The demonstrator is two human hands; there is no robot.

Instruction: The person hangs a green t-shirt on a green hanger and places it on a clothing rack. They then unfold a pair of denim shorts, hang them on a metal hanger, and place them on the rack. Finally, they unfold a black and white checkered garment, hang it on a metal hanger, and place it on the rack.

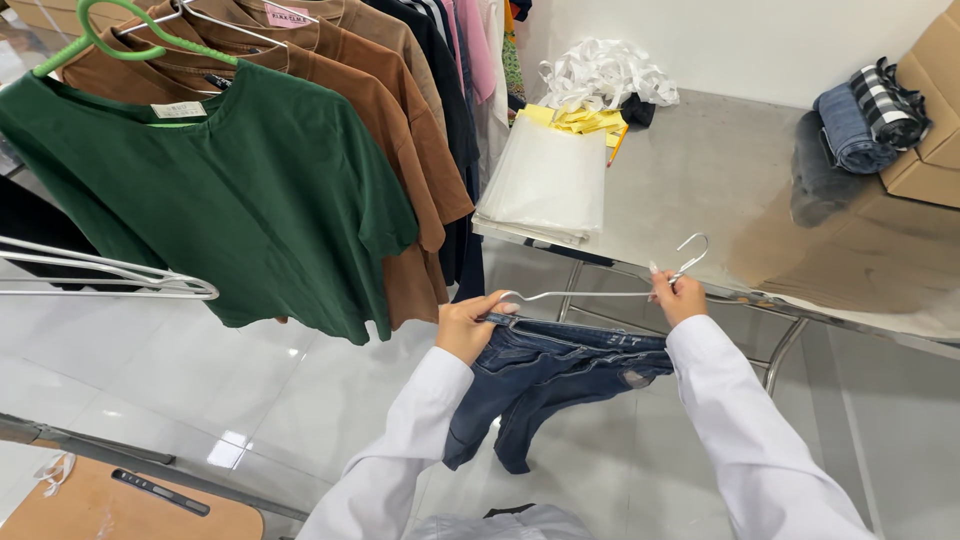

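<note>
A silver wire hanger (pixel 600 293) is held level in front of me with a pair of blue jeans (pixel 545 375) draped over its lower bar. My left hand (pixel 468 325) grips the hanger's left end together with the jeans' waistband. My right hand (pixel 677 295) pinches the hanger just below its hook. The jeans' legs hang down toward the white tiled floor. Both my arms wear white sleeves.
A rack at left carries a green t-shirt (pixel 250 190) on a green hanger and several brown shirts (pixel 390 110). Empty wire hangers (pixel 120 275) stick out at far left. A steel table (pixel 720 170) holds clear bags (pixel 545 180), white straps, folded jeans (pixel 850 125) and a cardboard box (pixel 930 110).
</note>
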